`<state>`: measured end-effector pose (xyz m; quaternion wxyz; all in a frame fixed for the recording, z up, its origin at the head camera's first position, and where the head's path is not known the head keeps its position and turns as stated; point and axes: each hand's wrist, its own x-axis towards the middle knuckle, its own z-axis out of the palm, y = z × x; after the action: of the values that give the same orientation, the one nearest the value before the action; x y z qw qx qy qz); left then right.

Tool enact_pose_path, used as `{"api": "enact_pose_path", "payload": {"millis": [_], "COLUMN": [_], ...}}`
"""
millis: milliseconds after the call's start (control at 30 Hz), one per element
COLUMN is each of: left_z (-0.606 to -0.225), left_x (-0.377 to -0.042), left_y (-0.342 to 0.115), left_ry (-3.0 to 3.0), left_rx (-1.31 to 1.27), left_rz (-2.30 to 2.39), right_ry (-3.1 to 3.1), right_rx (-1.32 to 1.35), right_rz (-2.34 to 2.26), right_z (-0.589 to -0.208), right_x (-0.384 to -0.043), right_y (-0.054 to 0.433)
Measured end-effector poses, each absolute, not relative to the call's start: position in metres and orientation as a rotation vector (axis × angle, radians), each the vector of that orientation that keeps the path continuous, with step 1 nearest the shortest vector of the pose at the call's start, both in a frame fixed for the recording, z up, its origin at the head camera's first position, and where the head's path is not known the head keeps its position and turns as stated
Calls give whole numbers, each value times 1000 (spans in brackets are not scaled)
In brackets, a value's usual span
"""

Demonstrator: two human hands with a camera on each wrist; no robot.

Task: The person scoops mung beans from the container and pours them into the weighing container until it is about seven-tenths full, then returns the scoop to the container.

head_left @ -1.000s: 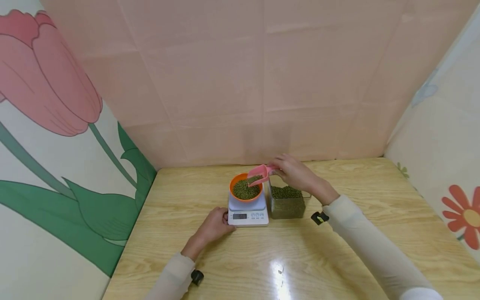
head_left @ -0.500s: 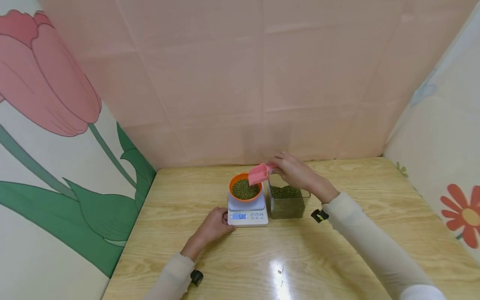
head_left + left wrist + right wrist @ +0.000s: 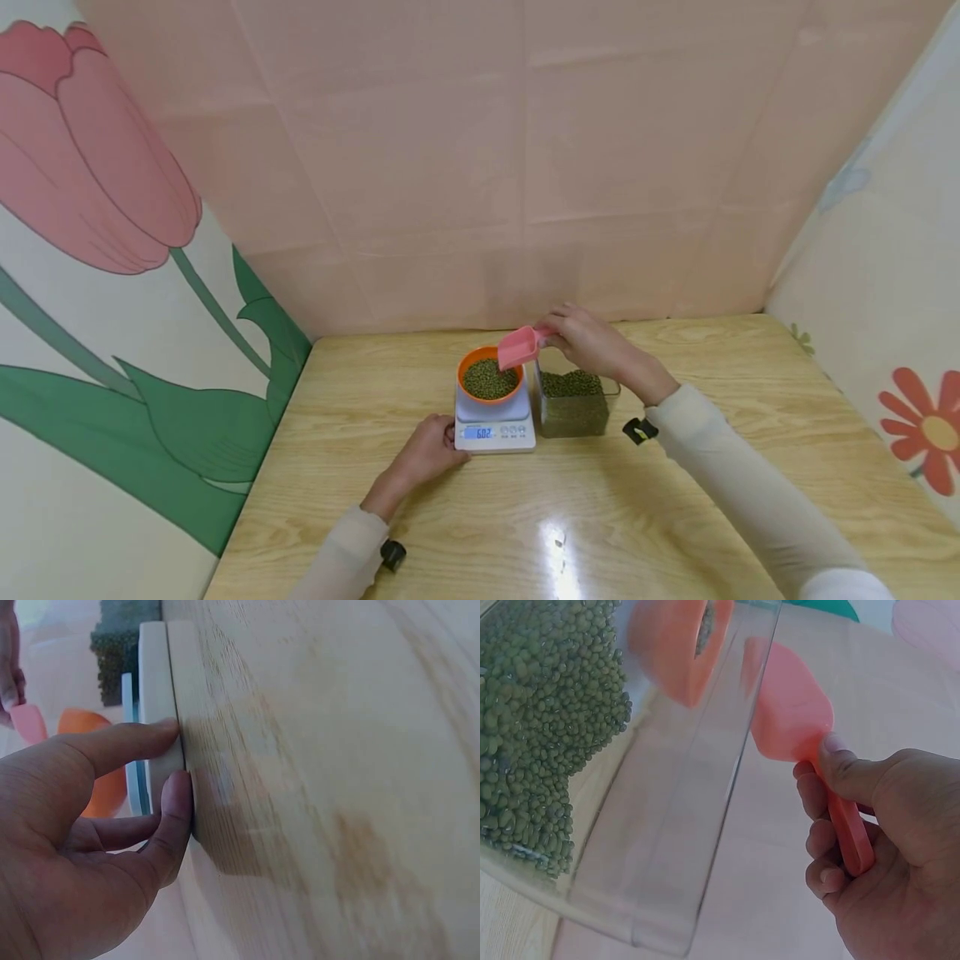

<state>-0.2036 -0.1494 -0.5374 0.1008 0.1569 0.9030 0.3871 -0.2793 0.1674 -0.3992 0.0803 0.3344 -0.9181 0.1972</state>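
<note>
My right hand [image 3: 588, 340] grips the handle of a pink scoop [image 3: 517, 347], fingers curled round it in the right wrist view. The scoop tilts over the right rim of an orange bowl [image 3: 463, 367], and no beans show in it. Green mung beans [image 3: 489, 380] fill part of the bowl, which stands on a white kitchen scale [image 3: 495, 408]. Its lit display seems to read 602. My left hand [image 3: 427, 450] holds the scale's front left corner, thumb and fingertips against its edges [image 3: 161, 697].
Close to the scale's right side stands a clear container [image 3: 576, 417], partly filled with mung beans [image 3: 547, 712]. The wooden table [image 3: 360, 383] meets a pink-covered wall [image 3: 420, 283] at the back. Painted walls flank both sides.
The beans seen in the scoop a second ago have gone from it. The scale's display has lit and risen from about 588 to about 602. Both hands stay nearly in place.
</note>
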Motion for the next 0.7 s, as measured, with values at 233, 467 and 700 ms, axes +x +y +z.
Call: {"api": "enact_pose_path", "payload": {"millis": [233,467,700], "left_z": [-537,-536,-537], "left_x": [-203,-201,-202], "left_y": [-149,-150,-150], "left_ry": [2670,2696,2686], "left_rx": [450,458,437], "left_rz": [1143,1130,1142], "right_ry": [-2748,-2722,-2723], "right_rx": [977,987,962], "right_rz": [596,583,602], "right_z": [-401,-406,-407], "right_x": [-280,-279,-279], "right_y": [170,172,176]}}
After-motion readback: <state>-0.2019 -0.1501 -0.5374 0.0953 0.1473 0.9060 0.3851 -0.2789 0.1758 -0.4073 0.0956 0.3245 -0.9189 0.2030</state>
